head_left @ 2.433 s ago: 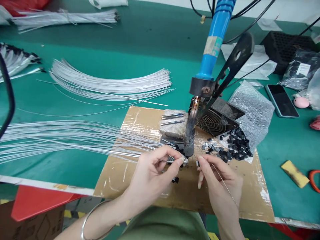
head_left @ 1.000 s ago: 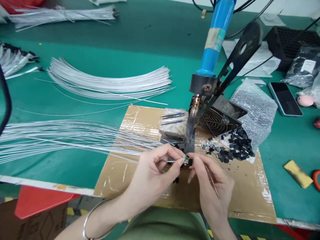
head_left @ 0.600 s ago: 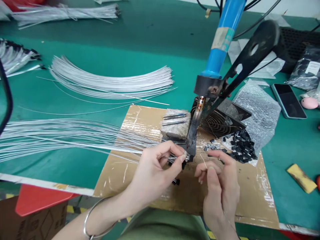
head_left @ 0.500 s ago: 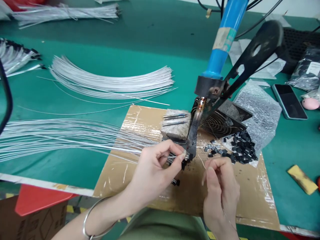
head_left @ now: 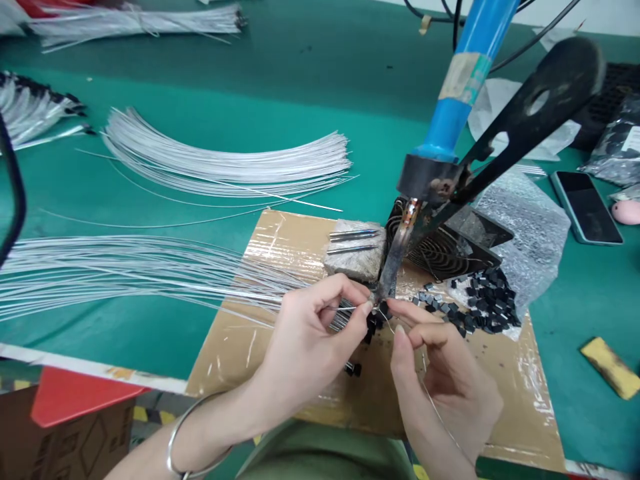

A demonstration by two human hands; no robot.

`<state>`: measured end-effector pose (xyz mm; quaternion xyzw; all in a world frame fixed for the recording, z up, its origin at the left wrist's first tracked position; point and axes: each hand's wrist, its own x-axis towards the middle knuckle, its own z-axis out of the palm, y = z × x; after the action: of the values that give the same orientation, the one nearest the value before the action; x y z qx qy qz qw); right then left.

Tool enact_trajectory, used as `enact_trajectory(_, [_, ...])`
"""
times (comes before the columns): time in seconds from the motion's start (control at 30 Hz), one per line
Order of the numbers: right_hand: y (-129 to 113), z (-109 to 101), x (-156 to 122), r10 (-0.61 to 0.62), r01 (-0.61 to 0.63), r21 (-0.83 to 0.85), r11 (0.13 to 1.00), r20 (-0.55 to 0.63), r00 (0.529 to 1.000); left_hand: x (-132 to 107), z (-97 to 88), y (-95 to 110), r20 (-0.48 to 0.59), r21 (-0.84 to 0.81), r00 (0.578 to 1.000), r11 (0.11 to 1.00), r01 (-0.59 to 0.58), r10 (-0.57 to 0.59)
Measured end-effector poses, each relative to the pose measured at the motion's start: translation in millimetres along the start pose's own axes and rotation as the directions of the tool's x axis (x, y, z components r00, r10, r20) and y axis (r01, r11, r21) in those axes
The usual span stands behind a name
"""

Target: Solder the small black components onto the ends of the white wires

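Observation:
My left hand [head_left: 313, 333] pinches the end of a thin grey cable between thumb and forefinger, right by the tip of a soldering iron [head_left: 453, 107]. The blue-handled iron is clamped in a black metal stand [head_left: 530, 127], tip down. In my right hand [head_left: 445, 380] is a fine strand of solder wire [head_left: 437, 412]; its end reaches to the iron's tip, and the forefinger is stretched toward it. Small black pieces lie under the left fingertips, partly hidden. A bundle of loose grey cables [head_left: 150, 267] runs in from the left, behind my left hand.
Cardboard [head_left: 235, 360] covers the work spot. On it are a stone-like block [head_left: 355, 260] with metal rods, a black fan [head_left: 440, 253] and a heap of black squares [head_left: 490, 303]. Another cable bundle [head_left: 225, 163], a phone [head_left: 590, 207] and a yellow sponge [head_left: 610, 367] lie around.
My right hand has moved left and brought the solder wire up to the iron's tip, its forefinger now stretched out. The left hand keeps its pinch almost in place. The view has shifted slightly.

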<state>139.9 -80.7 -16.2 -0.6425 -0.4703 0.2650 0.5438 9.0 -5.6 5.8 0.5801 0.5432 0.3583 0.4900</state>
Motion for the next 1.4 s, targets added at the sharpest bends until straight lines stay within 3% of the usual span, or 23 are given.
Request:
enact_trajectory(0.47, [2.4,-0.2,6.0,0.017,-0.017,0.03,0.999,0.008,1.0,0.2,-0.6,3.1,-0.024,0.017,1.0,1.0,-0.006,0.006])
enact_trajectory(0.83, [8.0,-0.5,8.5,-0.08,0.079,0.05,0.996,0.019,0.997,0.1,-0.6,3.2,-0.041,0.028,0.998,0.999,-0.041,0.042])
enact_trajectory(1.4, [11.5,0.1,8.4,-0.12,0.12,0.04,0.992,-0.001,0.993,0.1,0.8,0.8,-0.057,-0.002,0.996,0.997,-0.075,0.074])
